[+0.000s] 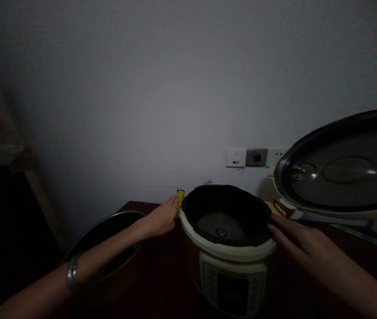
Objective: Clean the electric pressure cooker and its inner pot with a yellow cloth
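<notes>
A white electric pressure cooker [231, 252] stands on a dark table with its black inner cavity [224, 217] open and empty. My left hand [161, 217] reaches to the cooker's left rim, fingers together against a small yellow piece [180, 195] there. My right hand [294, 239] rests with fingers stretched out on the cooker's right rim, holding nothing. The cooker's lid [341, 168] stands tilted open at the right, its metal underside facing me.
A dark round inner pot [108, 239] sits on the table to the left, under my left forearm, which wears a metal bracelet [72, 269]. Wall sockets [256, 157] sit on the white wall behind the cooker. A pale curtain [2, 141] hangs at far left.
</notes>
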A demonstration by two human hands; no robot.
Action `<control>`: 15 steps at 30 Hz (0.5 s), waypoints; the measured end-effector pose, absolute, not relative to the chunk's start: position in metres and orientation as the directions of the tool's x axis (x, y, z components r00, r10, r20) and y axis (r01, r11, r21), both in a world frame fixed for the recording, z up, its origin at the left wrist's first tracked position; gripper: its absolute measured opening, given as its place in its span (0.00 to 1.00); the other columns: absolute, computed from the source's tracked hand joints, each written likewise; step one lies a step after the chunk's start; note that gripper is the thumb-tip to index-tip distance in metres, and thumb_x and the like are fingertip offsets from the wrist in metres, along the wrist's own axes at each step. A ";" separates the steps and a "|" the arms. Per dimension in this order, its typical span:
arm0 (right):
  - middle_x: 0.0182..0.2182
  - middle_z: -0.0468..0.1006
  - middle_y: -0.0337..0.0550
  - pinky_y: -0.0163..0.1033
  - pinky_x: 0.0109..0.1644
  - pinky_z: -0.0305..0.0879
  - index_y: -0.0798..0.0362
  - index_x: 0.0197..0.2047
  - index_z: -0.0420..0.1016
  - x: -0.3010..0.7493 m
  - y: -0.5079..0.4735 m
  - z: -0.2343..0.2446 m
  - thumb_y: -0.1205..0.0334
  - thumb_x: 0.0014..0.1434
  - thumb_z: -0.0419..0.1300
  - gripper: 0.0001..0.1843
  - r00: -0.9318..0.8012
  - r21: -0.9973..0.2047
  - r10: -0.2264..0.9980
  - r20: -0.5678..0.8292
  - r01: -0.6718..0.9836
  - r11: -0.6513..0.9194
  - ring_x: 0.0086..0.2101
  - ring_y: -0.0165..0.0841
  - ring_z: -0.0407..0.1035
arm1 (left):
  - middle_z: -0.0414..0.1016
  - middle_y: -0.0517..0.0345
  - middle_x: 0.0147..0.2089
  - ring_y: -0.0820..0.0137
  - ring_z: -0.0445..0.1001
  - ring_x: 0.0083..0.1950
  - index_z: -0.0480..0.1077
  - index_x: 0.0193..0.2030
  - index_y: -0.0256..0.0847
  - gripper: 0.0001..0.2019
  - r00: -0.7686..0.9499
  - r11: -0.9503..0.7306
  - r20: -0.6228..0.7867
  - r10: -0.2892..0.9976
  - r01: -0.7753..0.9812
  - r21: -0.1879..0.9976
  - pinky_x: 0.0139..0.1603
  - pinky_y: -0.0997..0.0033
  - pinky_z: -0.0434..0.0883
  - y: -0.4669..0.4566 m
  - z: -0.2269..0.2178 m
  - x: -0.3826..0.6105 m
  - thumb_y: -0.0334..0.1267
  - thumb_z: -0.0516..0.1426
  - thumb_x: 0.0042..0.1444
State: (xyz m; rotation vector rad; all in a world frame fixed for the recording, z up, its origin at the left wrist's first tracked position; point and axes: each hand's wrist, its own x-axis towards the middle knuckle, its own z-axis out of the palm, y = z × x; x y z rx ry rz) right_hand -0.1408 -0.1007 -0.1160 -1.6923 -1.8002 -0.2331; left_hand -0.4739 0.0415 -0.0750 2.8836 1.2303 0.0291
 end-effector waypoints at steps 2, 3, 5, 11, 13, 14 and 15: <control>0.46 0.79 0.54 0.51 0.48 0.72 0.57 0.52 0.73 -0.140 -0.101 -0.117 0.48 0.63 0.46 0.26 0.030 -0.275 0.820 0.571 0.949 0.157 0.45 0.47 0.75 | 0.36 0.32 0.72 0.56 0.38 0.72 0.37 0.68 0.21 0.42 0.690 -0.690 0.009 0.724 0.724 -0.023 0.69 0.55 0.47 0.041 -0.073 -0.471 0.19 0.45 0.43; 0.47 0.79 0.53 0.51 0.49 0.72 0.56 0.53 0.73 -0.140 -0.101 -0.119 0.48 0.63 0.46 0.27 0.026 -0.266 0.817 0.576 0.951 0.157 0.45 0.47 0.75 | 0.35 0.32 0.72 0.57 0.38 0.72 0.36 0.68 0.20 0.42 0.684 -0.683 0.005 0.730 0.729 -0.043 0.69 0.56 0.47 0.037 -0.073 -0.471 0.19 0.45 0.43; 0.47 0.78 0.54 0.51 0.50 0.71 0.57 0.53 0.72 -0.139 -0.100 -0.121 0.48 0.63 0.46 0.27 0.020 -0.251 0.810 0.587 0.955 0.159 0.46 0.47 0.74 | 0.35 0.31 0.72 0.56 0.37 0.72 0.37 0.68 0.20 0.42 0.668 -0.666 0.000 0.744 0.741 -0.083 0.69 0.56 0.48 0.026 -0.074 -0.473 0.19 0.45 0.42; 0.45 0.79 0.55 0.51 0.48 0.73 0.58 0.53 0.72 -0.139 -0.099 -0.122 0.49 0.63 0.45 0.27 0.028 -0.253 0.797 0.604 0.954 0.158 0.44 0.46 0.75 | 0.39 0.28 0.71 0.51 0.39 0.72 0.44 0.67 0.17 0.39 0.634 -0.625 -0.003 0.773 0.761 -0.173 0.68 0.53 0.49 0.001 -0.078 -0.473 0.20 0.47 0.44; 0.45 0.79 0.55 0.51 0.48 0.73 0.58 0.53 0.72 -0.140 -0.099 -0.121 0.49 0.63 0.46 0.27 0.025 -0.254 0.793 0.609 0.953 0.166 0.44 0.46 0.75 | 0.41 0.28 0.70 0.52 0.42 0.71 0.44 0.67 0.17 0.38 0.647 -0.637 0.008 0.762 0.752 -0.167 0.67 0.54 0.50 0.008 -0.076 -0.471 0.20 0.46 0.45; 0.46 0.79 0.55 0.51 0.48 0.73 0.58 0.53 0.72 -0.141 -0.099 -0.121 0.49 0.63 0.46 0.27 0.021 -0.254 0.792 0.610 0.952 0.171 0.44 0.46 0.75 | 0.42 0.28 0.70 0.53 0.43 0.71 0.44 0.67 0.18 0.38 0.675 -0.664 0.025 0.737 0.731 -0.160 0.67 0.54 0.51 0.015 -0.074 -0.471 0.21 0.46 0.45; 0.46 0.78 0.55 0.51 0.48 0.72 0.58 0.54 0.72 -0.141 -0.099 -0.120 0.50 0.63 0.46 0.26 0.017 -0.255 0.793 0.609 0.951 0.175 0.45 0.46 0.75 | 0.43 0.29 0.70 0.54 0.45 0.71 0.43 0.67 0.19 0.38 0.710 -0.699 0.043 0.703 0.700 -0.146 0.66 0.54 0.52 0.022 -0.071 -0.470 0.21 0.46 0.45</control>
